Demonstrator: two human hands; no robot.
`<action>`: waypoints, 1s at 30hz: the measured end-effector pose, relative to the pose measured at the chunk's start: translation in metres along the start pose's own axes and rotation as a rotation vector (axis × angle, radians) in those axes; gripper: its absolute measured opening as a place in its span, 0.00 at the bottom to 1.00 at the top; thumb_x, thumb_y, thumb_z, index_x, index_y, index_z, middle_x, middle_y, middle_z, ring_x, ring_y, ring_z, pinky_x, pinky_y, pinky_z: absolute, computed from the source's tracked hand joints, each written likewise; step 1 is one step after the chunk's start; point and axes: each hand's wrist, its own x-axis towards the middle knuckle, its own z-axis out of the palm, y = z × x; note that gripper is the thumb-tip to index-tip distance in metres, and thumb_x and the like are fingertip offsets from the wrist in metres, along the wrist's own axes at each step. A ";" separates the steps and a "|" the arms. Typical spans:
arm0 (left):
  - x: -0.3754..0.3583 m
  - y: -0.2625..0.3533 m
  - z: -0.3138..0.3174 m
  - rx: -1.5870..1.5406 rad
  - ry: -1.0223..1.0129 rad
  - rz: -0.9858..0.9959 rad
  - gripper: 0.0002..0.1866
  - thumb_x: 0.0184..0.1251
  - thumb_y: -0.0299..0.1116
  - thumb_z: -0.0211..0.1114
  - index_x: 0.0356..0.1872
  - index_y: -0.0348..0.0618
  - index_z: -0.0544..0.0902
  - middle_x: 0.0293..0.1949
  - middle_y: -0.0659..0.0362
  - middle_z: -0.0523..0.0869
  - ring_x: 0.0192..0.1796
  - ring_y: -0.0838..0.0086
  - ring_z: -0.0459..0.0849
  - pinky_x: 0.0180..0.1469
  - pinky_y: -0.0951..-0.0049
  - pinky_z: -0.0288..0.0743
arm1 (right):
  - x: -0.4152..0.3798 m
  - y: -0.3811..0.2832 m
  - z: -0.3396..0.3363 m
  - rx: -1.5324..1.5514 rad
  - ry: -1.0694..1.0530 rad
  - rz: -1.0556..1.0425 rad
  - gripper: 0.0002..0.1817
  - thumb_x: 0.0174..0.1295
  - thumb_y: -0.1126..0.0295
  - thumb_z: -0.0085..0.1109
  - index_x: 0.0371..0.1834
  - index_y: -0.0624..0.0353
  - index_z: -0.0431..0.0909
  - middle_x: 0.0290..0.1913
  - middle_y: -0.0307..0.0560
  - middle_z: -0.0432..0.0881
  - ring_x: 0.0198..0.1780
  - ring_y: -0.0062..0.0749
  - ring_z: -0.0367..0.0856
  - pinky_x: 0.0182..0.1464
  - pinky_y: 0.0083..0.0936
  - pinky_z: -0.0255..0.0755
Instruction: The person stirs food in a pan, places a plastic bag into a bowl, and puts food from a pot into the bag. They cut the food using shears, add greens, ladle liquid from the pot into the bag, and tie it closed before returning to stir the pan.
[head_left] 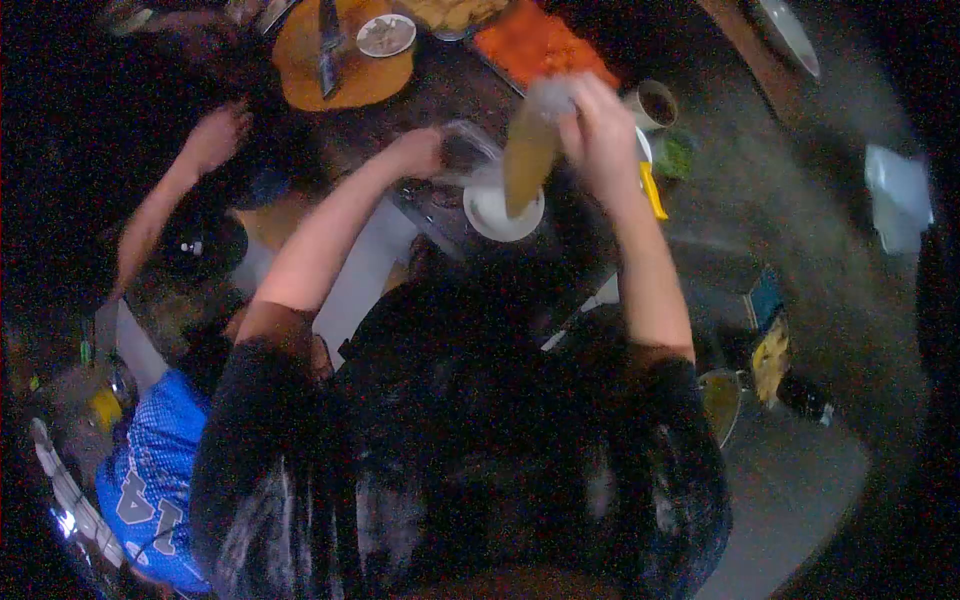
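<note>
My left hand [416,155] is closed on a clear, see-through container [470,145] at the left of a white bowl [508,230]. White material shows where the container meets the bowl, but blur hides the detail. Above the bowl, my right hand [605,135] grips a long yellowish-brown thing [530,160] with a greyish upper end. It hangs tilted, its lower end over the bowl; motion smears it too much to tell its kind.
Behind are a wooden cutting board [295,75] with a knife [328,50], a small white dish [387,35] and orange food [545,45]. A cup [655,105], green food [677,157] and a yellow handle [653,190] lie rightward. A person's hand [220,135] is at left.
</note>
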 end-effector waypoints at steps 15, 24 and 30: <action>-0.096 0.031 -0.049 -0.566 0.005 0.222 0.34 0.39 0.25 0.60 0.55 0.38 0.64 0.27 0.61 0.75 0.26 0.79 0.73 0.28 0.82 0.66 | -0.098 -0.005 0.065 0.439 -0.577 -0.096 0.16 0.39 0.77 0.55 0.35 0.52 0.73 0.33 0.43 0.73 0.39 0.38 0.74 0.40 0.32 0.68; -0.269 0.166 -0.099 -0.629 0.453 -0.056 0.20 0.45 0.20 0.48 0.44 0.34 0.75 0.47 0.55 0.77 0.51 0.72 0.72 0.54 0.74 0.62 | -0.169 -0.044 0.015 0.380 -0.154 0.507 0.22 0.47 0.63 0.60 0.44 0.60 0.69 0.42 0.49 0.73 0.45 0.38 0.71 0.47 0.31 0.65; -0.326 0.055 -0.140 -0.582 0.748 -0.350 0.19 0.56 0.24 0.49 0.51 0.34 0.69 0.50 0.55 0.73 0.54 0.71 0.69 0.55 0.74 0.60 | -0.291 0.013 0.104 0.076 -0.397 1.315 0.41 0.49 0.43 0.50 0.53 0.73 0.57 0.42 0.68 0.72 0.46 0.57 0.71 0.48 0.40 0.64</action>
